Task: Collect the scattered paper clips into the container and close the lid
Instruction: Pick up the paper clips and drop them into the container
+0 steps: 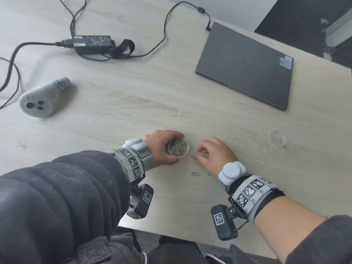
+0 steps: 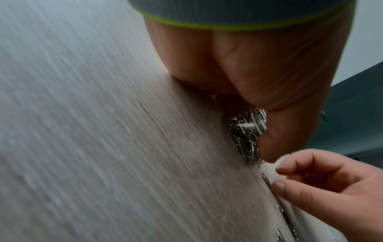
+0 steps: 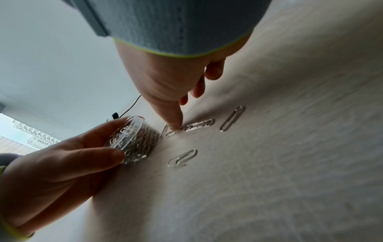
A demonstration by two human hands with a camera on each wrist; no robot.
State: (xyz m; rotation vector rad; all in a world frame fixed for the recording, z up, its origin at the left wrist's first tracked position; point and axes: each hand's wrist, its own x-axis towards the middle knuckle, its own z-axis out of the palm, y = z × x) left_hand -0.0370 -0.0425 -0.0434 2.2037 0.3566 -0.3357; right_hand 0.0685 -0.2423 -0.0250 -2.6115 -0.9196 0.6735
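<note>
Gripping the container (image 1: 178,149) near the tabletop's (image 1: 133,92) near edge, left hand (image 1: 162,147) curled round it — right hand's (image 1: 217,151) thumb touches a loose paper clip (image 3: 173,133); pinched or not, can't tell.

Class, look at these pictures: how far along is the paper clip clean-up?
Mostly done: the container, gripped by the left hand, is nearly full. In hand: the right hand touches one loose clip with a fingertip. Left: about five clips lie loose on the table, and the lid sits apart, not yet on.
</note>
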